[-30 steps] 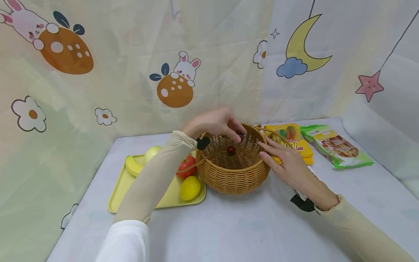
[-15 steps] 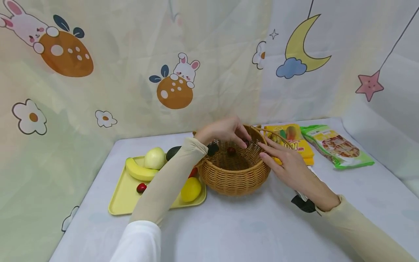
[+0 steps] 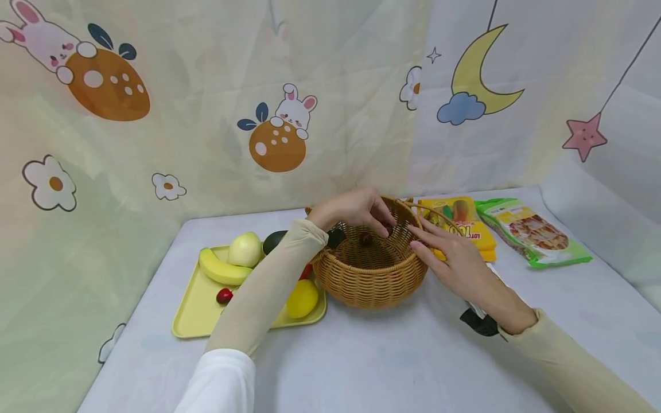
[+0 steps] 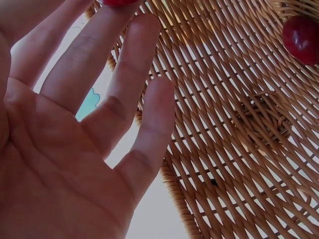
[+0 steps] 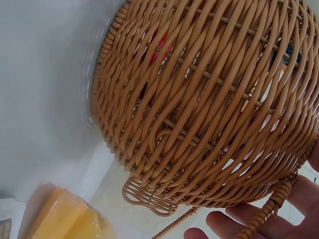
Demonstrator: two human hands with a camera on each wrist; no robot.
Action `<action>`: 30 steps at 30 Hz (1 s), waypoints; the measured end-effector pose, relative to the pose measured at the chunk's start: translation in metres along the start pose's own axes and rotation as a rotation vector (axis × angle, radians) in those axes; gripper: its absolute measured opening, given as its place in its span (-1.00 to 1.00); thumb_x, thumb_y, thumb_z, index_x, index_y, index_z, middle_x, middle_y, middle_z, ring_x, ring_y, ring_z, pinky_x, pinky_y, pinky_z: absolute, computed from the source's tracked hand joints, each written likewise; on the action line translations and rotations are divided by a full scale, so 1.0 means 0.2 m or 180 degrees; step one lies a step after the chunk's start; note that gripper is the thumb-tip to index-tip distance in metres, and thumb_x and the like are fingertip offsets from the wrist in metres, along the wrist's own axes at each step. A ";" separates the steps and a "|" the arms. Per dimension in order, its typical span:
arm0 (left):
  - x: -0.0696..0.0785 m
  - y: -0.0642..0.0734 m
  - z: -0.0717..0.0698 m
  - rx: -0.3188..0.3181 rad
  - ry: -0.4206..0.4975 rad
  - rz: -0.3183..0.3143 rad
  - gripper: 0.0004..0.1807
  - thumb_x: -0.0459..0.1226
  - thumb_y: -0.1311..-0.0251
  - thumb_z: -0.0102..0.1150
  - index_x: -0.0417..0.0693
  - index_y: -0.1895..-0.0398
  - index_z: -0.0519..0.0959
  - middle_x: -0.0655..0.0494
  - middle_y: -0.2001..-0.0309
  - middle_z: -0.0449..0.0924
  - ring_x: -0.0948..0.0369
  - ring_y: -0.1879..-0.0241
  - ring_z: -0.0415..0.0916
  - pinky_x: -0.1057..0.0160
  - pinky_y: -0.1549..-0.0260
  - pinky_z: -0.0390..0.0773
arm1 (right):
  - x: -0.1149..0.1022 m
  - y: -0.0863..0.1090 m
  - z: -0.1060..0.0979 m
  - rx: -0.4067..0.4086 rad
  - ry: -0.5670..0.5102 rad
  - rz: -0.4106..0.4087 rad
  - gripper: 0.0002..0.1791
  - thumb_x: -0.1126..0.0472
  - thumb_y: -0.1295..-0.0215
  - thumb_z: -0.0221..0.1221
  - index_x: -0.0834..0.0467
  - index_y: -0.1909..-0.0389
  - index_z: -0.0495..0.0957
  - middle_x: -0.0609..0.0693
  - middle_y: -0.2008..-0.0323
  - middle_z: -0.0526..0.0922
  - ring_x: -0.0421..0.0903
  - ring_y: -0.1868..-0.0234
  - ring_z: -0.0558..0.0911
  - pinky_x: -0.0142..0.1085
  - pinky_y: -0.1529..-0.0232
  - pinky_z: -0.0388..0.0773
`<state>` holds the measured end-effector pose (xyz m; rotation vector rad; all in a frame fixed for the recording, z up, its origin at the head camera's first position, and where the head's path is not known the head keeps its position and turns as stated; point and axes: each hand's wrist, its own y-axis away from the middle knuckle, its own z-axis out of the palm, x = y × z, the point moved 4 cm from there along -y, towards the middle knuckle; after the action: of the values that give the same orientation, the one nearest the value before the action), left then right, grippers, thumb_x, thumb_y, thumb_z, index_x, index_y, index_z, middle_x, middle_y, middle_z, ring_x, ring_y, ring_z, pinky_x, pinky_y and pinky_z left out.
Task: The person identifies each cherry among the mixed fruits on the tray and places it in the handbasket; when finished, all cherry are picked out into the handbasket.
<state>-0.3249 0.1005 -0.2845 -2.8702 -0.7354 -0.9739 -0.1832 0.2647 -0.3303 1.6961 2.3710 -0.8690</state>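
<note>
A brown wicker basket (image 3: 369,287) stands mid-table. My left hand (image 3: 358,207) reaches over its rim and pinches a small cherry (image 4: 119,2) by the fingertips; this cherry is mostly cut off in the left wrist view. Another dark red cherry (image 3: 365,238) lies on the basket floor, also seen as a glossy cherry (image 4: 302,40) in the left wrist view. At the basket's right side, my right hand (image 3: 457,261) holds the rim, its fingers beside the thin handle (image 5: 264,211). Part of the right fingers is hidden by the wickerwork.
To the left, a yellow tray (image 3: 188,321) bears a banana (image 3: 222,268), a pale round fruit (image 3: 245,249), a dark green fruit (image 3: 272,242), a cherry (image 3: 224,296), a partly hidden red apple (image 3: 307,271) and a lemon (image 3: 302,299). Yellow packets (image 3: 467,221) and a green bag (image 3: 534,232) lie right.
My left hand has moved right and down into the basket with its cherry, uncovering more of the tray. During the last half second it has barely shifted. My right hand stays at the rim.
</note>
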 end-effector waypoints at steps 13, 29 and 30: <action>0.01 0.00 0.00 0.0022 -0.0020 -0.0036 -0.63 -0.25 -0.15 0.50 -0.09 -0.05 0.76 0.07 0.00 0.80 0.27 0.01 0.73 0.37 0.00 0.64 | 0.01 0.00 0.01 0.0005 0.0013 0.0024 -0.45 -0.09 -0.60 0.01 0.09 -0.45 0.43 0.20 -0.52 0.33 0.16 0.22 0.73 -0.22 0.36 0.43; 0.00 0.01 0.01 0.0032 0.0191 -0.0148 -0.61 -0.27 -0.15 0.50 -0.09 -0.07 0.75 0.08 -0.03 0.79 0.26 -0.02 0.73 0.34 -0.03 0.65 | 0.00 0.00 0.01 -0.0007 -0.0004 0.0066 -0.45 -0.10 -0.60 0.01 0.09 -0.44 0.45 0.18 -0.53 0.32 -0.13 0.59 0.53 -0.31 0.47 0.31; 0.00 0.01 0.01 0.0030 0.0197 -0.0147 -0.61 -0.28 -0.15 0.50 -0.10 -0.07 0.75 0.07 -0.03 0.79 0.26 -0.02 0.73 0.34 -0.03 0.65 | 0.00 0.00 0.00 -0.0002 0.0001 0.0060 -0.45 -0.09 -0.60 0.02 0.09 -0.44 0.45 0.18 -0.52 0.33 -0.15 0.59 0.52 -0.31 0.48 0.31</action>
<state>-0.3237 0.0995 -0.2856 -2.8129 -0.8025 -1.0563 -0.1838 0.2650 -0.3314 1.7158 2.3514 -0.8651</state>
